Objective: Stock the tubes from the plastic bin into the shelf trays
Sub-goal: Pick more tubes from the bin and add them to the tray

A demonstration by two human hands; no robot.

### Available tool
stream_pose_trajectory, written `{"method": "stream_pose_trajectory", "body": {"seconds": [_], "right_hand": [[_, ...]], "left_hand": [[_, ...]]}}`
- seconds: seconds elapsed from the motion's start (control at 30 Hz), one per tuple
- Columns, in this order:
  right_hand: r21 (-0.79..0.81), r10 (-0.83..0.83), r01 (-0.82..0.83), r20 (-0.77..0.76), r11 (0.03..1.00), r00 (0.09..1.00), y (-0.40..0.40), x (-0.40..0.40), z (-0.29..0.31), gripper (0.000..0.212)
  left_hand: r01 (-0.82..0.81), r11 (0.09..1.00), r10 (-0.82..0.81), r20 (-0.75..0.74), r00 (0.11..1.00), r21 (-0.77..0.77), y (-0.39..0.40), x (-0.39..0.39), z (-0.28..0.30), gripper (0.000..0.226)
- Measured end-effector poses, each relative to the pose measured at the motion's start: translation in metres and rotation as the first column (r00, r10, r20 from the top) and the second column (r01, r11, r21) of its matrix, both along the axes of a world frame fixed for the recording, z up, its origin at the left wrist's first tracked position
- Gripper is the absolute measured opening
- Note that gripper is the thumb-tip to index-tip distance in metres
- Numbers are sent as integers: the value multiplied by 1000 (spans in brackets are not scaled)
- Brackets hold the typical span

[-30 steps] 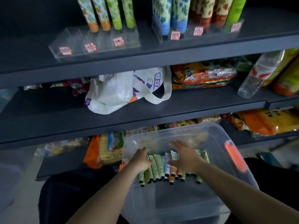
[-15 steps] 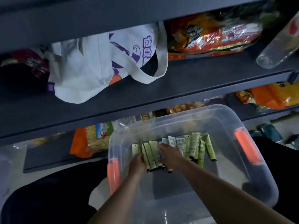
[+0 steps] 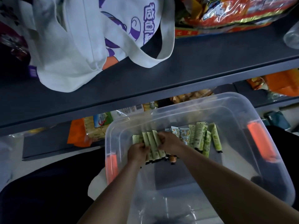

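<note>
your left hand and right hand are both down inside the clear plastic bin, working on one bunch of pale green tubes. these tubes lie side by side on the bin floor, long axes running roughly from you toward the shelf, flat crimped ends pointing away from you and dark caps pointing back at you. your left fingers are curled round the bunch from its left side, near the cap half; your right fingers are bent over its right edge and upper part, so the bunch sits clamped between the two hands, with the crimped ends sticking out beyond your fingertips. a second group, the loose tubes, lies just to the right of your right hand, untouched, aligned much the same way; some of them are white with a small pattern. the bin has an orange handle on each short side. on the dark shelf above the bin rests a white tote bag, with snack packets to its right.
</note>
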State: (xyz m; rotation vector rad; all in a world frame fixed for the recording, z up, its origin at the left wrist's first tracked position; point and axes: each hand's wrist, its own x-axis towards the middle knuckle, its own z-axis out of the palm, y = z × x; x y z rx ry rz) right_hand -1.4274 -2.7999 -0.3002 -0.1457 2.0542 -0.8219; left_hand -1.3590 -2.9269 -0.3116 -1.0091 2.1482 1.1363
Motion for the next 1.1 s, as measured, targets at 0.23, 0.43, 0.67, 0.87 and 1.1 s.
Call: {"method": "stream_pose_trajectory", "body": {"seconds": [0.23,0.43,0.67,0.87,1.1], "right_hand": [[-62,-128,129,22,990,992,4,0,1,37],[-141,-225,246,150,959,963,13,2,5,42],[-127,-359,401,265,907,895,26,12,9,25],[-144,-419,458,234,877,877,41,18,36,20],[-263,-462,512,232,817,856,64,18,76,22]], "left_hand": [[-174,968,184,-38,982,182,0,-1,-3,4],[-286,906,300,4,954,313,2,1,2,10],[-351,869,375,0,927,349,6,6,13,25],[-343,836,385,-13,923,428,8,15,36,27],[-330,689,458,-35,888,645,15,23,71,25]]}}
